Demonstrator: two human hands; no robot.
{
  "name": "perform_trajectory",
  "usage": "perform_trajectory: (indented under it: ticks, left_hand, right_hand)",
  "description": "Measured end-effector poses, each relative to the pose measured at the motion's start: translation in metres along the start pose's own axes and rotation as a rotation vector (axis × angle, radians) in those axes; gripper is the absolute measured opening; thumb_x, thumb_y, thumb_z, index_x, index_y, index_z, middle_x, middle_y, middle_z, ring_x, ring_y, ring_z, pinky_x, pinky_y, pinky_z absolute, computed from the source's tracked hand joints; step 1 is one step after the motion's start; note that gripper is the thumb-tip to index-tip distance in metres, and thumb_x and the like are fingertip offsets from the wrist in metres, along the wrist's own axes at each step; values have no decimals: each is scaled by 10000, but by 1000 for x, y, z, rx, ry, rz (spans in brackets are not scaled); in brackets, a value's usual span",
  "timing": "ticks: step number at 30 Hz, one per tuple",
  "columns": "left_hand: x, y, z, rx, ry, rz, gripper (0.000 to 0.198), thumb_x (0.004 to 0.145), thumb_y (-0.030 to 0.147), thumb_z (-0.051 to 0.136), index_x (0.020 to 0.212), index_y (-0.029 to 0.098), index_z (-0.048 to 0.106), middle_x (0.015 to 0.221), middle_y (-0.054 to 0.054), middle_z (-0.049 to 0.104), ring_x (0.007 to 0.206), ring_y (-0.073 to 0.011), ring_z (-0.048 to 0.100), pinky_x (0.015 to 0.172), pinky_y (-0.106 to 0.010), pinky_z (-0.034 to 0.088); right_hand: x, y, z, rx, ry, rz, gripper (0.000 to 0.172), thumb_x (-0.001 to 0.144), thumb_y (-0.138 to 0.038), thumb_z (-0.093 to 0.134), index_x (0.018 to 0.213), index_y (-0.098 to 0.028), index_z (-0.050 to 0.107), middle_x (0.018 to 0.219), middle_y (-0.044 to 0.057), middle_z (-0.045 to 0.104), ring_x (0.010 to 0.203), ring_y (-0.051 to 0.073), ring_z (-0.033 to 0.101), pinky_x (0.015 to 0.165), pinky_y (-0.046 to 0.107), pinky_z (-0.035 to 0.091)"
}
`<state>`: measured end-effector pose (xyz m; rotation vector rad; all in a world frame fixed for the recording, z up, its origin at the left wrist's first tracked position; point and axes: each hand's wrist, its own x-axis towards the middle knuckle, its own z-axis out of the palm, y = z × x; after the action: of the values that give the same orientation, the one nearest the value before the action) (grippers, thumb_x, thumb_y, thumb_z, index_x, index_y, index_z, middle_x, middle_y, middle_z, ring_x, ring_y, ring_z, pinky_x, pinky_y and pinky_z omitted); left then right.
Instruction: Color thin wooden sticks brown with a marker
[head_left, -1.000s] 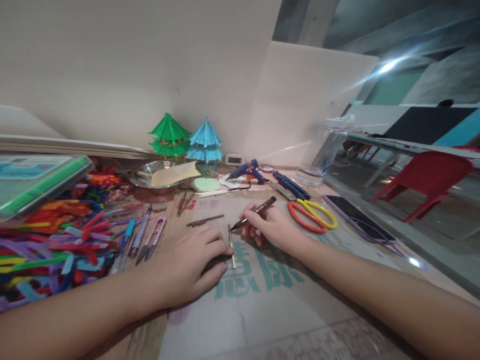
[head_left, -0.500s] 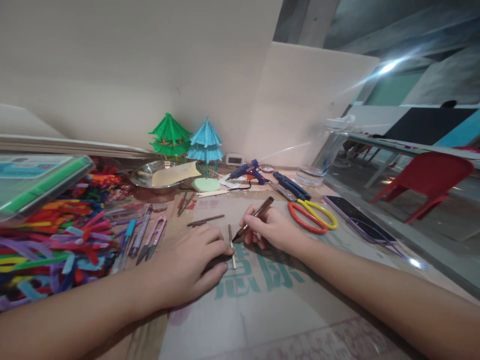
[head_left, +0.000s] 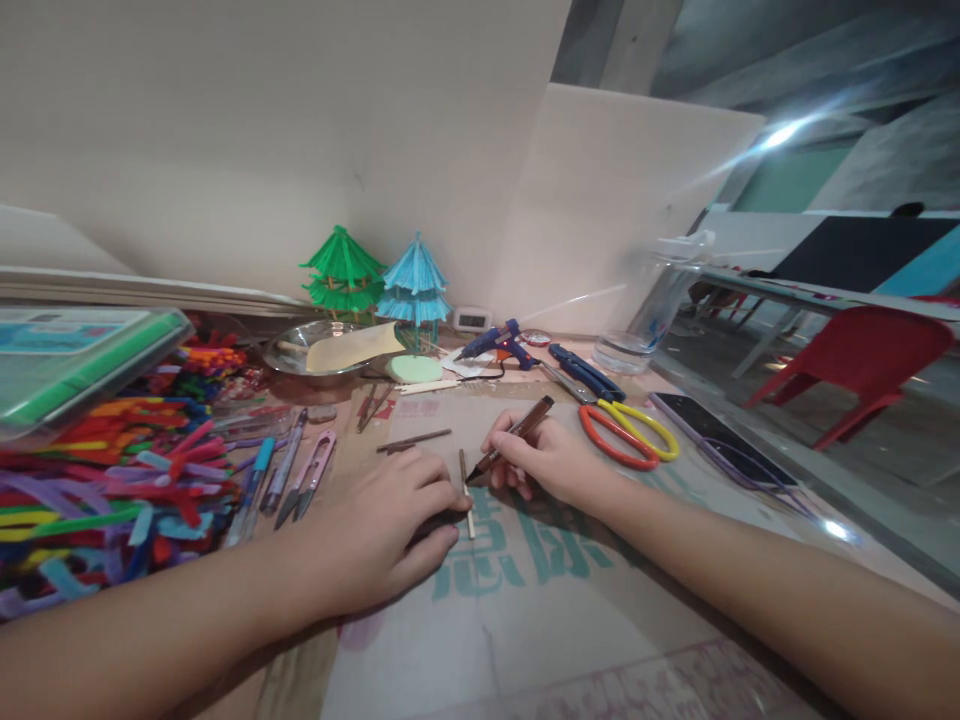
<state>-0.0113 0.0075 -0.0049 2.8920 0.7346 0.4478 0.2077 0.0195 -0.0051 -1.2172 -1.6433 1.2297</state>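
Note:
A short, thin wooden stick (head_left: 471, 522) lies on the printed sheet, brown at its far part and pale at its near end. With fingers bent and palm down, my left hand (head_left: 397, 515) presses the stick against the sheet by a fingertip. My right hand (head_left: 536, 450) is closed around a brown marker (head_left: 517, 435), whose dark tip meets the stick just beyond that fingertip. Brown sticks (head_left: 414, 440) lie beyond my left hand, with further brown ones (head_left: 369, 405) farther back. Pale sticks (head_left: 429, 387) rest behind them.
Colourful pipe cleaners (head_left: 112, 500), pens (head_left: 285, 460) and pink snips (head_left: 311, 470) are at left. Behind stand a metal dish (head_left: 281, 365), green (head_left: 343, 270) and blue (head_left: 415, 285) paper towers and a glue gun (head_left: 499, 342). Scissors (head_left: 619, 440), pliers (head_left: 585, 372), a phone (head_left: 720, 445) and a clear jug (head_left: 637, 320) are at right.
The whole view has shifted very slightly. Both hands keep nearly the same pose, and the marker tip stays at the stick.

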Motion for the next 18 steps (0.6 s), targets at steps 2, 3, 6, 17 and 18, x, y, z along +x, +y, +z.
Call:
perform_trajectory:
  ticks: [2,3,6,17,18]
  left_hand:
    - [0,0,0,1,-6,-6,229,929,259,451,1068,209,625,957,-70,578,923,-234,533,794,-368,445]
    - [0,0,0,5,-4,-7,229,930,263,451,1066,209,627,955,-71,578,920,-236,534,792,-370,445]
    - [-1,-1,1,14,-1,-6,231,932,270,452,1068,219,632,953,-69,579,915,-235,533,783,-365,444]
    - [0,-1,1,40,-1,8,272,942,288,440,1121,241,639,929,-65,567,885,-226,531,764,-355,450]
    - [0,-1,1,40,-2,8,274,942,289,439,1122,239,639,929,-66,566,884,-228,531,762,-357,452]
  right_hand:
    - [0,0,0,5,24,-15,177,801,-344,559,761,-175,524,523,-32,607,339,54,444,341,156,334]
    - [0,0,1,5,24,-16,177,801,-344,559,758,-176,523,521,-33,606,339,54,444,342,157,336]
    - [-1,-1,0,-2,-19,3,181,794,-342,558,725,-181,514,499,-33,598,349,60,449,347,158,344]
    - [1,0,1,5,72,-7,170,789,-336,532,733,-176,518,483,-38,591,320,55,445,334,151,332]
    - [1,-1,1,3,71,-4,166,788,-331,532,731,-175,519,483,-38,593,321,53,443,335,149,332]
